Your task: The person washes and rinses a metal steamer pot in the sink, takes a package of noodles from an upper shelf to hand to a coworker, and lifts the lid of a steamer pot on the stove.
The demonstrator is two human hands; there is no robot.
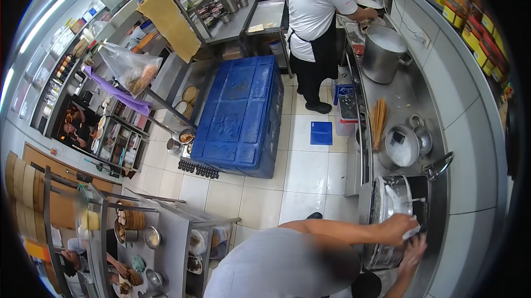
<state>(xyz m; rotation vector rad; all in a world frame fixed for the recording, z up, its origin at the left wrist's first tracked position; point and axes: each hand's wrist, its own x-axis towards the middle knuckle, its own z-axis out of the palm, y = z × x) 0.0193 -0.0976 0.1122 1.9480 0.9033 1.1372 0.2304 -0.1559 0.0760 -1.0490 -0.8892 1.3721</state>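
Over the sink, my left hand is closed on a small white cloth or sponge. Just below it, my right hand has its fingers bent towards the same spot; what they hold, if anything, is too small to make out. Beneath and beside both hands are large metal pots or basins with white suds or glare on them. A faucet juts from the wall side above the hands. Farther up the counter lie a metal bowl with whitish contents and a bundle of thin wooden sticks.
A person in a white shirt stands at the far counter near a large steaming pot. A big blue bin is on the tiled floor. Metal shelving with bamboo steamers fills the lower left, where another person's hands show.
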